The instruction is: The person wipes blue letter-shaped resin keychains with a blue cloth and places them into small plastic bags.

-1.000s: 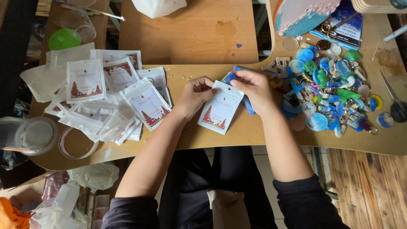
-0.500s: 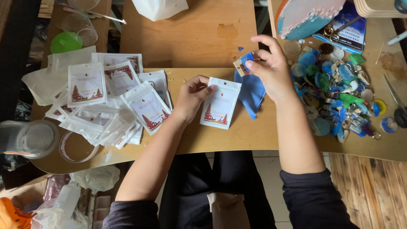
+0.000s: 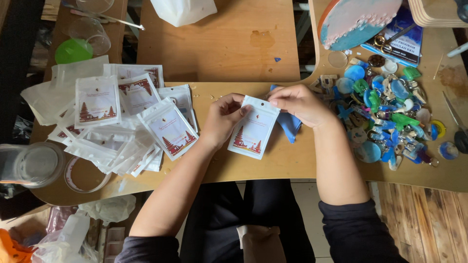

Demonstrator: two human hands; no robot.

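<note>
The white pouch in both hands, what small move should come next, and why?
Probably spread the mouth of the white pouch. The left hand and right hand both pinch its top edge, and the blue piece lies half under the right hand, not yet inside. The pile of pouches lies to the left.

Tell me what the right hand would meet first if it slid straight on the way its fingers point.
The right hand points left across the white printed zip pouch it already grips; beyond that, probably the left hand on the pouch's other edge.
</note>
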